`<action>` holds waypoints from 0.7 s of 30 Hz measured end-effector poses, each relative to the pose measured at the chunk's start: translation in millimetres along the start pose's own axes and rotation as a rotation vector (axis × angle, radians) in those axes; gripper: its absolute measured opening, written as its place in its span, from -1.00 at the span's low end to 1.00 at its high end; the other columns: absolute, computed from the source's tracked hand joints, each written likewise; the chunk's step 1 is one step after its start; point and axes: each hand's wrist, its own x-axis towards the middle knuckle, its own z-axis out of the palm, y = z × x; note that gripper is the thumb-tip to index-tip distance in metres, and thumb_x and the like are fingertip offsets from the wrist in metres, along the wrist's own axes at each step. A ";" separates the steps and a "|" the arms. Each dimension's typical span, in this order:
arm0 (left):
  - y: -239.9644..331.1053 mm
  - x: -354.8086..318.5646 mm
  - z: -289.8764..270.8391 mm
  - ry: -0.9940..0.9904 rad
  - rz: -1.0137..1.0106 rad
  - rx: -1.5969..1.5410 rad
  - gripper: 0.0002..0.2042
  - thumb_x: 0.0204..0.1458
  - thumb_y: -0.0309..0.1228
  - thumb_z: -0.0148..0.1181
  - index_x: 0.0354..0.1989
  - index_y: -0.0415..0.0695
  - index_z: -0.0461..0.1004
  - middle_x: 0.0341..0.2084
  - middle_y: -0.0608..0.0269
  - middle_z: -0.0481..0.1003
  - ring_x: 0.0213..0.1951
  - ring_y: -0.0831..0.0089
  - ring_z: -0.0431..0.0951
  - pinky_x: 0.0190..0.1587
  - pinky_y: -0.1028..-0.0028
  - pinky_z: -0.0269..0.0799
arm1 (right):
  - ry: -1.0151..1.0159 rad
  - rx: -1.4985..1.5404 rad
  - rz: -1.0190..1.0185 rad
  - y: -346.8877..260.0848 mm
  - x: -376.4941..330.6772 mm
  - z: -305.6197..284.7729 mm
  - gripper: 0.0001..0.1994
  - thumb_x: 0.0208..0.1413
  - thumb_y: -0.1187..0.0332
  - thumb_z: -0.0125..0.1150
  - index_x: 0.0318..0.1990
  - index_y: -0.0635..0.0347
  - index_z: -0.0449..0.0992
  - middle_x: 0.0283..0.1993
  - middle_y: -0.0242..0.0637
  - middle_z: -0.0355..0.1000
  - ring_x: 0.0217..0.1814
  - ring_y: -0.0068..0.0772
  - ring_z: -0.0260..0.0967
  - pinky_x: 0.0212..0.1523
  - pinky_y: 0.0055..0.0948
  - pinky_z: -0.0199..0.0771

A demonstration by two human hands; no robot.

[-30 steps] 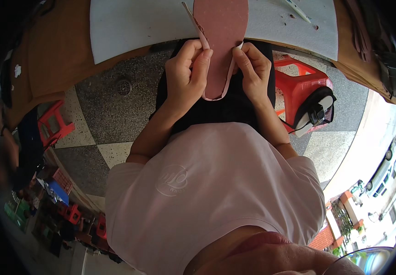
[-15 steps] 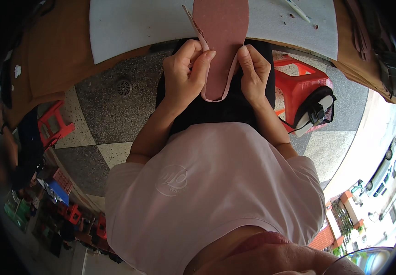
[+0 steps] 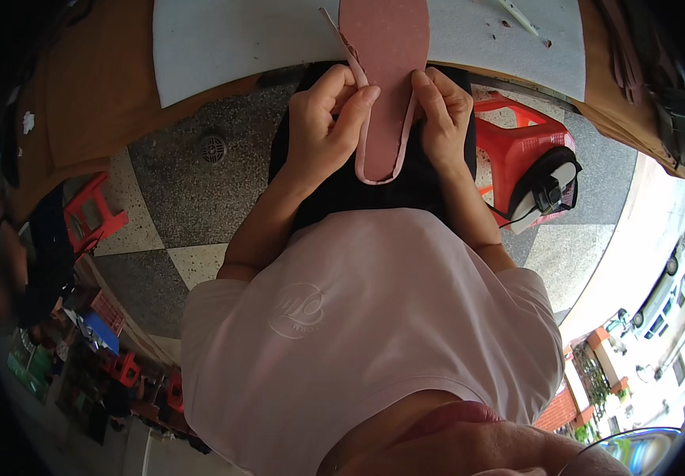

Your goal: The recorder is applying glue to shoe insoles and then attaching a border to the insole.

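Note:
A dusky pink shoe insole (image 3: pixel 390 47) lies between my hands, its rounded narrow end over my lap and its wide end over the table. A thin pale pink edging strip (image 3: pixel 360 73) runs along its rim, round the narrow end. On the left side the strip's upper end stands away from the insole. My left hand (image 3: pixel 326 119) is closed, pinching the strip and the left edge between thumb and fingers. My right hand (image 3: pixel 443 115) is closed on the right edge, with its thumb on top. The fingers beneath the insole are partly hidden.
A white sheet (image 3: pixel 231 47) covers the table in front, with a white pen-like tool (image 3: pixel 519 17) and small dark scraps on it. Brown cloth (image 3: pixel 80 103) lies at the left. A red stool (image 3: pixel 521 139) holding a black and white bag (image 3: pixel 547 190) stands at my right.
The insole has shifted slightly toward me and its narrow end has swung a little to the right. My right hand has moved slightly up its edge. Both hands keep hold.

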 end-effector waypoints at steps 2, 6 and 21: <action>-0.2 -0.4 2.4 -0.004 -0.050 -0.094 -0.89 -0.02 -0.49 -0.05 -0.54 -0.23 0.32 -0.73 0.52 0.22 -0.64 0.81 0.12 -0.61 0.75 0.00 | 0.005 -0.009 0.001 0.1 0.6 -0.2 -0.71 0.02 0.40 -0.05 -0.72 0.22 0.27 -0.79 -0.53 0.14 -0.75 -0.80 0.01 -0.75 -0.73 -0.02; -4.0 5.7 4.3 0.147 0.067 -0.152 -0.79 0.03 -0.47 -0.12 -0.64 -0.20 0.26 -0.86 0.52 0.12 -0.76 0.79 0.04 -0.72 0.70 -0.06 | -0.023 0.076 -0.014 4.4 -3.1 4.2 -0.69 -0.02 0.45 -0.05 -0.78 0.20 0.20 -0.83 -0.52 0.10 -0.78 -0.78 -0.02 -0.76 -0.71 -0.07; -10.8 -7.7 18.5 -0.006 -0.039 -0.148 -0.83 -0.03 -0.47 0.00 -0.61 -0.26 0.33 -0.86 0.46 0.17 -0.75 0.79 0.09 -0.73 0.68 -0.05 | 0.319 -0.063 -0.256 12.1 -1.8 5.5 -0.72 -0.01 0.48 -0.07 -0.74 0.21 0.17 -0.73 -0.59 0.05 -0.66 -0.81 -0.13 -0.68 -0.72 -0.14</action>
